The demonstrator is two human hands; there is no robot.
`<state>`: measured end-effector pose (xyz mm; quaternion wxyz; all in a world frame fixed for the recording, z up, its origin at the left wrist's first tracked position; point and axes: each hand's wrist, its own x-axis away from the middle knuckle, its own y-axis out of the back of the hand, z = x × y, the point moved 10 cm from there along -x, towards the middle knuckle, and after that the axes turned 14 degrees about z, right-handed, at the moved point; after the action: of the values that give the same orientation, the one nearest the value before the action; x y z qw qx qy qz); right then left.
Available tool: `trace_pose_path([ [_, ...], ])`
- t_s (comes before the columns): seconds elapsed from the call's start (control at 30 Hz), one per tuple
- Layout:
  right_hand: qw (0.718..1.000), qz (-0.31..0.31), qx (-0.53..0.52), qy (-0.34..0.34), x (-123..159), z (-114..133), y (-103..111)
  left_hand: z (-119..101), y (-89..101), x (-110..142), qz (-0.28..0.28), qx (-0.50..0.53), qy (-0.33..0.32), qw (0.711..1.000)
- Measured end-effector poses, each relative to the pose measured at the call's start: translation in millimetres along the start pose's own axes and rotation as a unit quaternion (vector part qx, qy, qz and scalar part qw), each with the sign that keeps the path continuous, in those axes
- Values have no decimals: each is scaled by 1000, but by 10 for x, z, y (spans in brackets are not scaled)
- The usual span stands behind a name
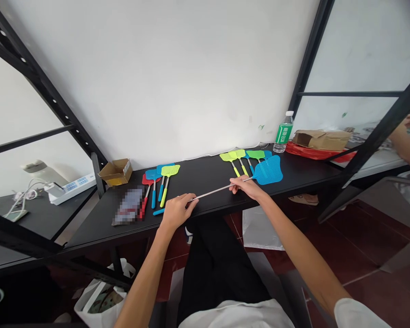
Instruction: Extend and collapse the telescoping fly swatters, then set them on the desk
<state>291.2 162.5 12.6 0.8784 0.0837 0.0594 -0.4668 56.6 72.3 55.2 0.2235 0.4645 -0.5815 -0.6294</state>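
Note:
A blue fly swatter with a long, drawn-out metal rod lies between my hands, just above the front of the black table. My left hand is closed on it where the rod meets the blue handle, whose end shows to the left. Near the swatter's head, the fingers of my right hand pinch the rod. Left of my hands, several short swatters lie on the table: a red one, blue ones, and a yellow-green one. Behind my right hand rests a second group, with yellow-green, blue and green heads.
On the black table stand a small open carton and a water bottle. A blurred-out packet lies at the left. Farther right are a cardboard box and red plastic. Black metal posts flank the table; another person's arm shows at right.

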Motion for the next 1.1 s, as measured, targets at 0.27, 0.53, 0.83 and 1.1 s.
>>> trace_pose_path([
  [0.27, 1000, 4, 3, 0, 3, 14, -9, -2, -4, 3, 3, 0, 0, 1000],
  [0.53, 1000, 4, 5, 2, 1, 24, -9, 6, -3, -1, 0, 1, 4, 1000],
  [0.83, 1000, 4, 4, 1, 2, 12, -11, 3, -5, -3, 7, 2, 6, 1000],
  [1.1, 1000, 3, 14, 0, 8, 19, -19, 0, -14, 1, 13, 16, 6, 1000],
])
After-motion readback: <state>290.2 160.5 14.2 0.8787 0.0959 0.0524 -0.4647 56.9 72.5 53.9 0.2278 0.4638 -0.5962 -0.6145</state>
